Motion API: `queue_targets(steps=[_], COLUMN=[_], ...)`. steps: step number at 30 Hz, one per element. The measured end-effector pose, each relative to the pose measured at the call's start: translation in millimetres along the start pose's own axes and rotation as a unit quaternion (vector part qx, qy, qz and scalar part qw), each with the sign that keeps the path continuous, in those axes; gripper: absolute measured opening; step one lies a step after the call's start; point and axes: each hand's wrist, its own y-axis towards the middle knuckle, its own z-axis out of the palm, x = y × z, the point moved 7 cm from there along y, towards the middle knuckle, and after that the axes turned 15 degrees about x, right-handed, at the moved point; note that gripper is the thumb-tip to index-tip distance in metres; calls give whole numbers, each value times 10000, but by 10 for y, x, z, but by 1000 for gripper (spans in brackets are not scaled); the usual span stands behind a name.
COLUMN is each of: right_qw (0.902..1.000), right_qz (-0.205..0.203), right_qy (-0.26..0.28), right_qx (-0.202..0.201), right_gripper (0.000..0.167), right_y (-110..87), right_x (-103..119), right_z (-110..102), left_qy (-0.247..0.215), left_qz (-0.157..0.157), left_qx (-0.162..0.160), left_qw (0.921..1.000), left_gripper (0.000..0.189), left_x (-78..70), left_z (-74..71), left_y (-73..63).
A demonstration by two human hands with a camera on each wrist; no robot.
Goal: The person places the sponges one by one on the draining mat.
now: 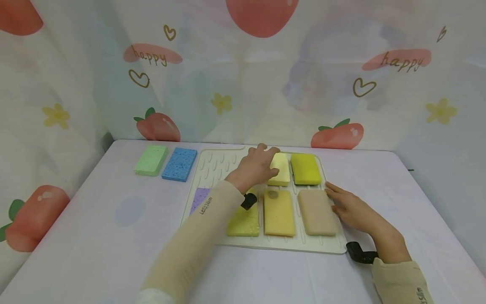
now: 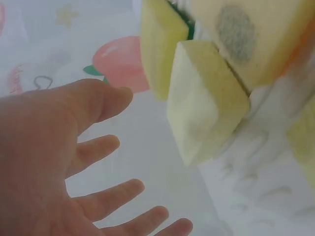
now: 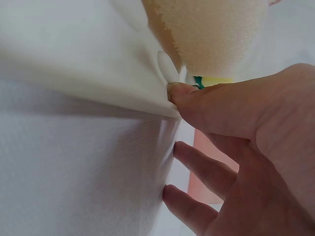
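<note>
My left hand [image 1: 253, 169] is over the back of a white ridged drying mat [image 1: 206, 166], beside a pale yellow sponge [image 1: 280, 171]. In the left wrist view its fingers [image 2: 110, 196] are spread and hold nothing, with the pale sponge [image 2: 202, 105] a short gap away. My right hand [image 1: 355, 211] is at the mat's right edge, next to a thick beige sponge [image 1: 317, 213]. The right wrist view shows its thumb [image 3: 206, 105] on the mat's rim and its other fingers reaching down to the tablecloth.
Also on the mat are a bright yellow sponge [image 1: 306, 169], a yellow-orange one [image 1: 280, 217], a yellow-green one [image 1: 242, 223] and a purple one [image 1: 199, 196], partly behind the left sleeve. Light green [image 1: 151, 160] and blue [image 1: 179, 164] sponges lie left of it.
</note>
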Motion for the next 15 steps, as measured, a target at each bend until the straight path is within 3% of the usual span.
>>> queue_targets(steps=[15], right_qw=[9999], right_qz=[73], right_qy=[55], right_qx=[67], right_gripper=[52], right_y=[2], right_x=[-4], right_z=[4], left_qy=[-221], left_qz=[266], left_qx=[-388], left_qw=[9986], left_gripper=[59], left_x=[197], left_z=[-185], left_y=[-317])
